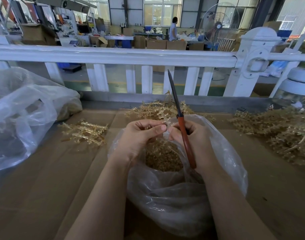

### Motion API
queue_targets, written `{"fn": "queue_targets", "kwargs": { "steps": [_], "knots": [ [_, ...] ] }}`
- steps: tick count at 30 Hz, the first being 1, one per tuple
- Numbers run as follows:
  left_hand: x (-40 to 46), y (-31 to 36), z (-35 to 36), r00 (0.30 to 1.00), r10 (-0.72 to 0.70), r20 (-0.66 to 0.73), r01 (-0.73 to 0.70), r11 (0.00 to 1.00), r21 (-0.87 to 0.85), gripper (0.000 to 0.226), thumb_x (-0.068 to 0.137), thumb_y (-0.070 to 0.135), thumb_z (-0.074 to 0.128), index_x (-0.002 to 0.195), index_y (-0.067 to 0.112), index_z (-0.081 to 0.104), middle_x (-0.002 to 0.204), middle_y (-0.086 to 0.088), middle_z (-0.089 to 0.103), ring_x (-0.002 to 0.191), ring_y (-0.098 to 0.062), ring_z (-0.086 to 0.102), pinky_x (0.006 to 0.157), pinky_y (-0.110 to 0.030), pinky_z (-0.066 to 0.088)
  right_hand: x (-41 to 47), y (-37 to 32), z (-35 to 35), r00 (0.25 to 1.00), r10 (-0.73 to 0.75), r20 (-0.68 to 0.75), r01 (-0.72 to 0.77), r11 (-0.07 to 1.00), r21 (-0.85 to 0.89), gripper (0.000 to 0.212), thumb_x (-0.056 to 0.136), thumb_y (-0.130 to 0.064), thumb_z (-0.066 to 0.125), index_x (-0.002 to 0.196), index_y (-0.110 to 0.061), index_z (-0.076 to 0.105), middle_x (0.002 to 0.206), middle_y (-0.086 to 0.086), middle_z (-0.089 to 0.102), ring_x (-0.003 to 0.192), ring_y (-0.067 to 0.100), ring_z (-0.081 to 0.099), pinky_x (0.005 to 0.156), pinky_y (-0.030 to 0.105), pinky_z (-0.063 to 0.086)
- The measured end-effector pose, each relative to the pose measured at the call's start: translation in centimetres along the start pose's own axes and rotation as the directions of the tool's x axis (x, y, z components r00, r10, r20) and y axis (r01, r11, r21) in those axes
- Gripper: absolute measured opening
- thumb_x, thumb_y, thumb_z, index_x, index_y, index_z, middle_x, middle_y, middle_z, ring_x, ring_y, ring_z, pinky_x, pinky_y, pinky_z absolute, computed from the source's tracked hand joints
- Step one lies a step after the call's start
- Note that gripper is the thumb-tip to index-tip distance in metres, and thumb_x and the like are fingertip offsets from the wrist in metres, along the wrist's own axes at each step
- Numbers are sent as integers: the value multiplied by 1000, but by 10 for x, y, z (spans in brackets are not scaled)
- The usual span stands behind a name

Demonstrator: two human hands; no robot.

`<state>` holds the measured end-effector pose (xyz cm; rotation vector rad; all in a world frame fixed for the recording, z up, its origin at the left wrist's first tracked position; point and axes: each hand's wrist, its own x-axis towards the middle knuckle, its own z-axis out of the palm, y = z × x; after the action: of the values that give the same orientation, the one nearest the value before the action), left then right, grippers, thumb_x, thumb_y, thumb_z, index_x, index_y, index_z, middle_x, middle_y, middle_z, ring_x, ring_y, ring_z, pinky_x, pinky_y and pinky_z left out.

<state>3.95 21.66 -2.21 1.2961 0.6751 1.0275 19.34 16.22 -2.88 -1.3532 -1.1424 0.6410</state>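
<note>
A small plastic piece [165,126] is pinched by the left hand [139,135], just beside the right hand [196,139], where long scissors [181,122] are gripped, tips pointed far, above the open bag [226,153].

White railing [113,56], windowed workshop beyond

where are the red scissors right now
Head view, just right of centre: the red scissors are gripped in the right hand, beside the left hand, over the plastic bag, blades pointing up toward the white railing.
</note>
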Motion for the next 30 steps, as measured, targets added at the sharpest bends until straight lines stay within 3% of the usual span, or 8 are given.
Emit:
{"fn": "queue_targets", "kwargs": {
  "steps": [6, 9, 12, 17, 19, 23, 30],
  "knots": [
    [-2, -1, 1, 991, 79, 107, -79, 997, -6, 6, 75, 15, 76, 79, 10, 78, 73, -7, 74, 64, -10, 69, 61, -15, 52, 0, 1, 2, 999, -9, 33, 10, 998, -55, 10, 86, -23, 79, 82, -15, 74, 72, -1, 74, 70, 14, 71, 70, 24, 60],
    [0, 0, 2, 993, 114, 17, -114, 993, -6, 7, 77, 19, 75, 72, 14, 75, 60, 2, 62, 51, -6, 49, 52, -15, 41, 0, 3, -1, 999, -34, 24, 35, 999, -29, 9, 85, -29, 79, 80, -23, 73, 75, -4, 75, 72, 12, 71, 71, 25, 59],
    [2, 1, 2, 985, 153, -83, -154, 988, -13, 18, 83, 17, 71, 64, 17, 69, 56, 3, 51, 50, -7, 39, 51, -16, 38, 2, 9, -3, 997, -69, 22, 71, 992, -105, 24, 79, -48, 78, 85, -27, 70, 79, -11, 73, 76, 7, 69, 74, 32, 57],
    [1, 2, 1, 951, 284, -118, -271, 956, 116, 17, 94, 5, 62, 77, 6, 60, 56, 13, 54, 51, 1, 44, 55, -10, 39, 1, 14, -3, 992, -113, 53, 125, 926, -357, 59, 58, -89, 63, 98, -45, 62, 97, -37, 65, 92, -11, 62, 78, 22, 51],
    [2, 1, 0, 941, 308, -139, -291, 948, 130, 10, 94, 5, 61, 87, 0, 63, 59, 15, 58, 53, 4, 49, 56, -8, 39, 0, 14, -3, 989, -134, 69, 151, 891, -429, 66, 57, -96, 54, 97, -45, 59, 96, -33, 66, 91, -11, 61, 76, 19, 49],
    [3, 1, -3, 930, 328, -168, -306, 942, 140, 21, 95, 3, 58, 95, -18, 58, 68, 7, 60, 54, 3, 48, 57, -10, 38, -1, 15, -3, 980, -173, 102, 200, 821, -534, 64, 64, -87, 58, 103, -37, 59, 95, -24, 66, 89, -4, 61, 76, 20, 50],
    [1, 2, -5, 931, 334, -148, -308, 936, 171, 17, 95, -1, 56, 96, -18, 59, 83, -9, 64, 72, -7, 57, 72, -18, 45, -2, 16, -4, 969, -226, 104, 244, 782, -574, 60, 69, -80, 61, 106, -32, 60, 101, -20, 68, 91, 1, 61, 79, 22, 53]
  ]
}}
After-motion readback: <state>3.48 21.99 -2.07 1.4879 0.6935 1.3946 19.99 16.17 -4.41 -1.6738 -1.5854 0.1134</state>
